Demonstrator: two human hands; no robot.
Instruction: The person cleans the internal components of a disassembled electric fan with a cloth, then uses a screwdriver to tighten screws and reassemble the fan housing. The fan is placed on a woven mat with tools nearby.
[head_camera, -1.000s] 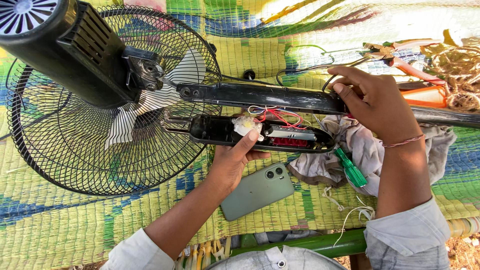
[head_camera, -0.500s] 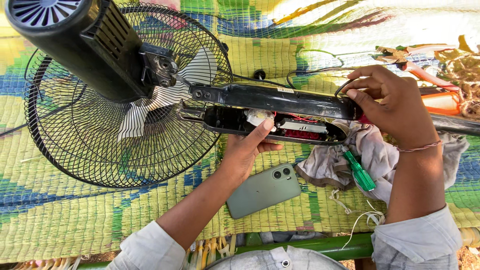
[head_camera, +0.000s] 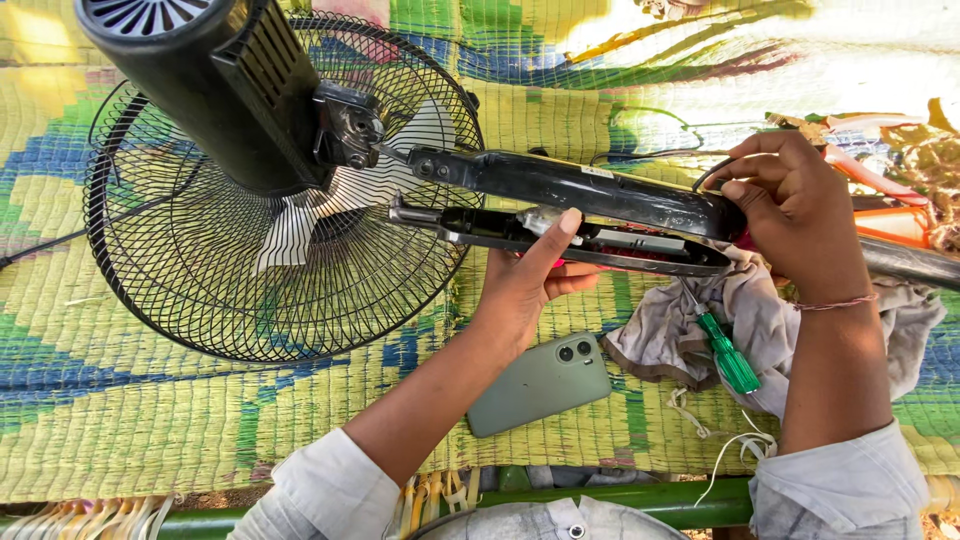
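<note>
Black fan stem housing (head_camera: 580, 185) lies across the middle of the woven mat (head_camera: 150, 420). Left hand (head_camera: 525, 285) pushes up on its lower cover (head_camera: 600, 250), fingers extended, gripping nothing; right hand (head_camera: 795, 215) curls closed around the housing's right end. Green phone (head_camera: 540, 385) and green screwdriver (head_camera: 728, 355) on a grey rag (head_camera: 760, 310) lie near the mat's front edge.

I wear pale grey-white sleeves pushed up my forearms, and a thin reddish thread bracelet (head_camera: 838, 302) circles my right wrist; both hands are bare.
</note>
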